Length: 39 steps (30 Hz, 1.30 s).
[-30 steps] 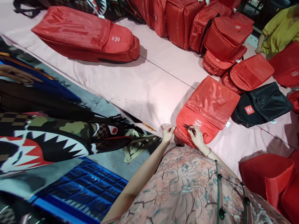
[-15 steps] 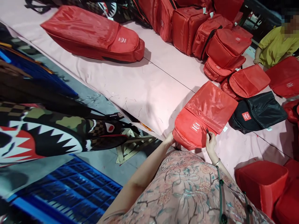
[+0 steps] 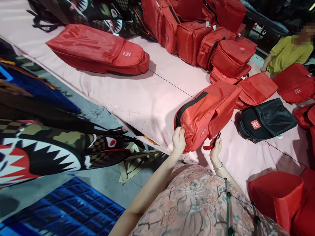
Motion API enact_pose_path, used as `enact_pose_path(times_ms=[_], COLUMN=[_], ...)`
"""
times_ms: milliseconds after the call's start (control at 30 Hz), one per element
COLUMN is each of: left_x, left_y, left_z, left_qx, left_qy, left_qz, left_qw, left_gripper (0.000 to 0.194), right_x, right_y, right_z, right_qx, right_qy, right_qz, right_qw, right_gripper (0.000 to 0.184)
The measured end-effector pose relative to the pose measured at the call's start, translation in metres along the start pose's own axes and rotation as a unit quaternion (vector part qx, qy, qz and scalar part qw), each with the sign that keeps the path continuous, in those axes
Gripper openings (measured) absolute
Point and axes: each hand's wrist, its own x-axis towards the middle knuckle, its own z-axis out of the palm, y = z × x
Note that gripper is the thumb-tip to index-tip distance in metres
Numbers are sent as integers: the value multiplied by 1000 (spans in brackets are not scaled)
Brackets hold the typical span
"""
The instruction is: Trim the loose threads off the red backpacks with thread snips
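Note:
My left hand is closed on the near lower corner of a red backpack. The backpack is tipped onto its side, showing a long dark strip along its edge and its pale printed logo turned toward the right. My right hand is closed on small dark scissors, their tips pointing up beside the bag. A small red piece shows by the right fingers; I cannot tell whether it belongs to the scissors.
A black backpack lies to the right on the pink-covered table. One red backpack lies at the left, and several red ones are piled behind. Blue crates stand on the floor. A person in yellow is across the table.
The red backpack has gone from lying front-up to tipped on its side, with my left hand now over its corner. My right hand and the scissors have come off its front.

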Motion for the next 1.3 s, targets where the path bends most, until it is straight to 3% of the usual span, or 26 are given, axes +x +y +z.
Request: enact_pose_path(times_ms=[67,200,267,367,433,533,567,633,733,1100,1300], left_x=[-4,-7,-4,2,2,-10,-16,-29,-38,-20,-21], left_y=[-2,-25,-34,-36,-30,-20,-18,-17,-20,-5,-9], left_z=[0,-2,-1,-1,-3,-13,-17,-23,-25,-16,-13], left_qx=[50,101,102,111,129,143,133,103,79,111,91], left_qy=[-38,-87,-103,-133,-101,-9,-13,-75,-140,-130,-109], left_qz=[11,-30,-48,-39,-5,60,66,49,1,25,-8], left_qw=[998,991,988,984,987,988,989,991,987,985,990], left_gripper=[29,26,25,21,17,21,22,20,22,14,18], right_x=[-4,-18,-26,-39,-45,-49,-49,-48,-45,-48,-51], right_y=[-17,-47,-57,-61,-60,-56,-55,-53,-52,-64,-65], right_z=[-4,-25,-33,-34,-29,-19,-16,-12,-8,19,28], right_qx=[17,8,1,5,33,98,115,138,150,141,133], right_qy=[4,-10,-43,-139,-214,-300,-319,-346,-365,-371,-366], right_qz=[-12,-33,-10,80,165,285,314,352,369,348,358], right_qw=[1000,999,999,987,962,905,887,859,841,849,849], right_gripper=[31,29,30,31,32,33,33,33,32,33,35])
